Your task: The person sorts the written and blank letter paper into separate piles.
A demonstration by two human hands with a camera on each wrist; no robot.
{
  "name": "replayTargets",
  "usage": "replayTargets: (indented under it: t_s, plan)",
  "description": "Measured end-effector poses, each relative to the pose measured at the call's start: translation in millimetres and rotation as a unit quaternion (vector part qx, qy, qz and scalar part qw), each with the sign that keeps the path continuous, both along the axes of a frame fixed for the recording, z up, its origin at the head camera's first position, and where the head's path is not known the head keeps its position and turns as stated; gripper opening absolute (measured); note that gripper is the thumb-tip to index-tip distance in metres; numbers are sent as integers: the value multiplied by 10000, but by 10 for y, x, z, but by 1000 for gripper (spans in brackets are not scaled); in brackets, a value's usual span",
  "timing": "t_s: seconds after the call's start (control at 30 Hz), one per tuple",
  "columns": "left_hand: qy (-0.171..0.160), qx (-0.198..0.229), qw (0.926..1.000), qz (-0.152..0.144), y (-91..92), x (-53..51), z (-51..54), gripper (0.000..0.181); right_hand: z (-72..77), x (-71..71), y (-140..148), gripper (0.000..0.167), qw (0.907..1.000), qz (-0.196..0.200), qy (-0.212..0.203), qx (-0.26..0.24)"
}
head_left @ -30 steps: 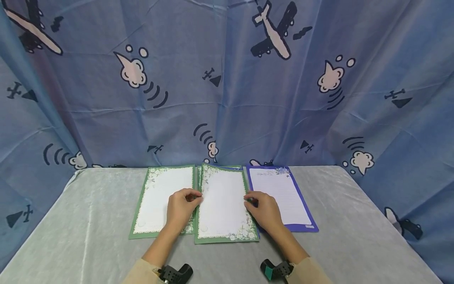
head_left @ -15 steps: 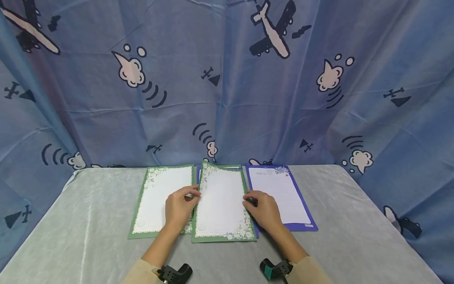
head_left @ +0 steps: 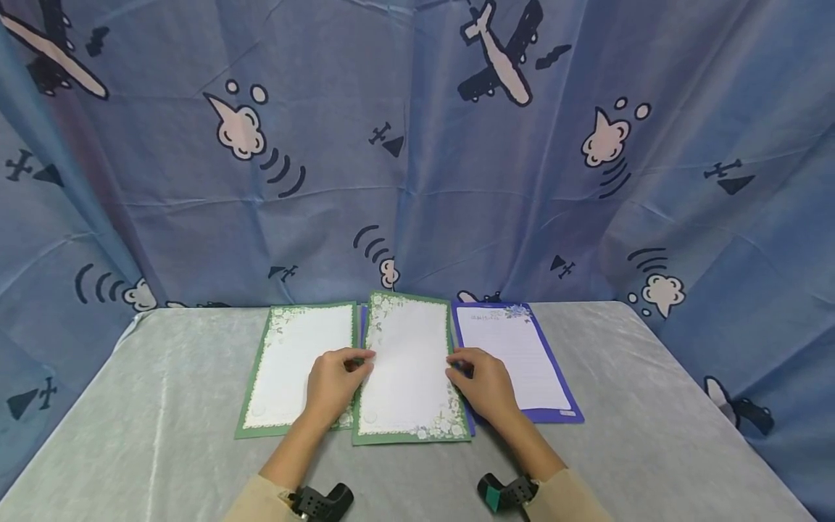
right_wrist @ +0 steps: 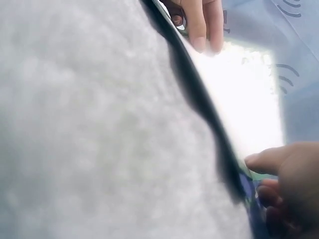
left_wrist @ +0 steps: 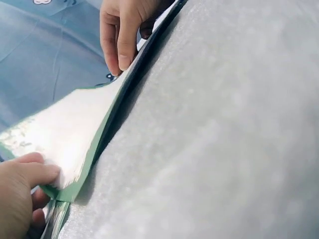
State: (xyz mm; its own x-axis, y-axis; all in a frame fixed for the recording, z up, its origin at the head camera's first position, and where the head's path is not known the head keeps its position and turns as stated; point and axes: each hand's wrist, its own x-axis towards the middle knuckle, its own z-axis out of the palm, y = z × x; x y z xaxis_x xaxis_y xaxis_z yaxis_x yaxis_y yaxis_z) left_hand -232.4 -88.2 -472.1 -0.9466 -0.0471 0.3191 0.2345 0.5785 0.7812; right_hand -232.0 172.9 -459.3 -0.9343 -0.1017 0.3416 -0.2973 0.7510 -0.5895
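A white letter sheet with a green flowered border stands slightly raised in the middle of the head view. At its left edge my left hand pinches it, thumb on top and fingers under the edge, as the left wrist view shows. My right hand pinches the opposite edge between thumb and fingers. Underneath, a strip of purple-edged paper peeks out; most of it is hidden. To the left lies a like green-bordered sheet, partly under my left hand. A lined purple-bordered sheet lies right, partly behind my right hand.
Grey cloth covers the table. A blue curtain with printed airplanes hangs along its back edge, just behind the papers. Black camera mounts sit on both wrists.
The middle sheet has shifted a little left and away from me, and its top edge now covers the papers beneath. My left fingertips moved slightly right onto its edge.
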Motion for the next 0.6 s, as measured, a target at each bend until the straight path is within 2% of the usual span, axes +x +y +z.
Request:
replayTargets:
  t_s: [0.2, 0.47, 0.6]
  plan:
    - [-77, 676, 9976, -114, -19, -3, 68, 15, 15, -16, 2, 24, 9987, -39, -176, -476]
    - [-407, 1173, 9920, -220, -16, -3, 116, 16, 59, -26, 23, 29, 9949, -36, -592, -818]
    - [-517, 1419, 9883, -202, -14, -23, 145, 16, 82, -32, 56, 30, 9898, -5, -626, -1280]
